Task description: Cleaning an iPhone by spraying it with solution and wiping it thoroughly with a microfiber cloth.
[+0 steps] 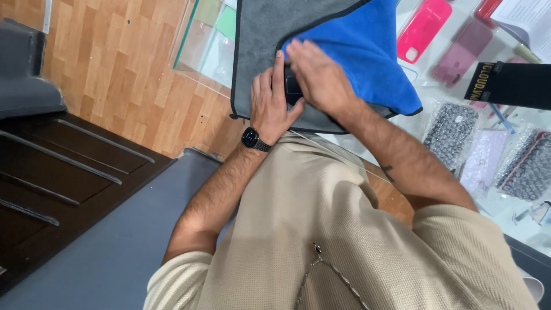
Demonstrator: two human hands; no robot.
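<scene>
Pressing flat, fingers together, right hand (318,77) lies on blue fold of microfibre cloth (361,40), palm over small dark device (293,87). Left hand (271,103), black wristwatch (253,139) at wrist, curls around device from near side, thumb against right palm; device mostly hidden, kind unclear. Cloth grey underneath, blue on top, spread on glass counter (201,51), edge overhanging. Right of cloth: pink phone case (423,27), mauve phone case (462,53), bubble-wrapped packets (450,133). Wooden floor (115,69) beyond counter.

Left hand (270,106) beside right hand (318,77) (fingers flat, extended)
</scene>
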